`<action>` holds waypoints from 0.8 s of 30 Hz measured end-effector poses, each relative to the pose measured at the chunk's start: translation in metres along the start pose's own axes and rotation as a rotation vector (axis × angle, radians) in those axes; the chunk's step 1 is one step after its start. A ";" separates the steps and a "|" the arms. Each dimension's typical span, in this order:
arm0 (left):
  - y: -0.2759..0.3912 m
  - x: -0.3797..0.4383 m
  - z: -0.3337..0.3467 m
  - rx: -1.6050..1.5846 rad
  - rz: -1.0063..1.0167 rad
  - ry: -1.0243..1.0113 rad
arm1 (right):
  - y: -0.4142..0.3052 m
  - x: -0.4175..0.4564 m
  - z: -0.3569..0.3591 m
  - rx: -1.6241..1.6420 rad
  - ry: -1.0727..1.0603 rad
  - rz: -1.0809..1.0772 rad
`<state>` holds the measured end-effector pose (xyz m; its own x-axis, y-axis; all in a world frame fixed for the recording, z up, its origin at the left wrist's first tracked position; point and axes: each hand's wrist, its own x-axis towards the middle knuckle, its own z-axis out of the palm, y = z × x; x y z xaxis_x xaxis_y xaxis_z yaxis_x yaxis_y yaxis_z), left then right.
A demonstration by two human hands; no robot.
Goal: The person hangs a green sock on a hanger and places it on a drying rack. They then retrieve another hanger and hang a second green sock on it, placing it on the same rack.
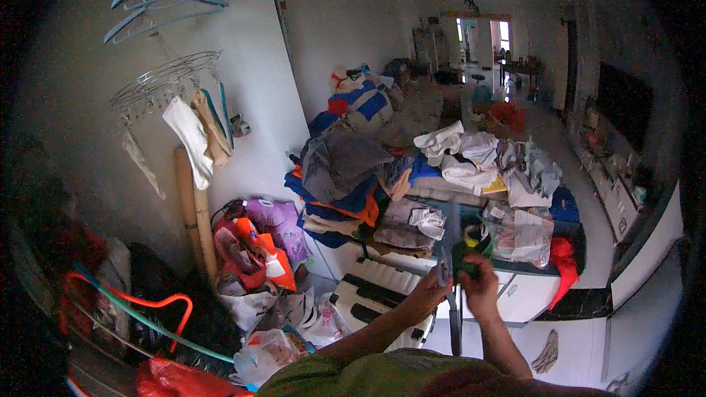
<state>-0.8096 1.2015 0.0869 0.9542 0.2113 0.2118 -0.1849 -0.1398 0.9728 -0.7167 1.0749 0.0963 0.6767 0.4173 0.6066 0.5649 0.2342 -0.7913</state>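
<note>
My left hand (427, 299) is closed around a small grey piece (443, 273) that looks like a ring-shaped handle; dim light hides its exact kind. Beside it my right hand (479, 284) has its fingers curled on a small dark green object (467, 268), partly hidden by the fingers. A narrow grey upright strip or pole (455, 325) runs between the two hands. Just beyond the right hand, a roll (472, 234) with a yellow inner ring sits on the cabinet's dark top. Folded grey clothing (405, 226) lies to the left of it.
White garments (469, 168) and a clear plastic package (518, 234) are piled ahead. A white-and-black case (380, 286) stands below. Bags (278, 226) crowd the left floor, near an orange hanger (185, 309). Socks (190, 143) hang from a wire rack. A brush-like bundle (546, 353) lies at right.
</note>
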 end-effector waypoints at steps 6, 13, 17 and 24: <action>0.010 -0.008 -0.024 -0.212 -0.161 0.082 | -0.002 -0.006 0.030 -0.324 -0.192 0.153; -0.018 -0.024 -0.063 -0.665 -0.421 0.011 | 0.022 -0.005 0.061 -0.071 -0.469 0.435; -0.010 -0.022 -0.105 -0.353 -0.163 0.206 | -0.017 -0.024 0.087 0.125 -0.437 0.485; 0.004 -0.030 -0.180 -0.300 -0.173 0.456 | -0.013 -0.009 0.107 -0.819 -0.576 0.033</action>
<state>-0.8812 1.3684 0.1016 0.7909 0.6119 0.0015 -0.1573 0.2009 0.9669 -0.7807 1.1617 0.0931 0.4884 0.8250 0.2845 0.8478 -0.3715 -0.3784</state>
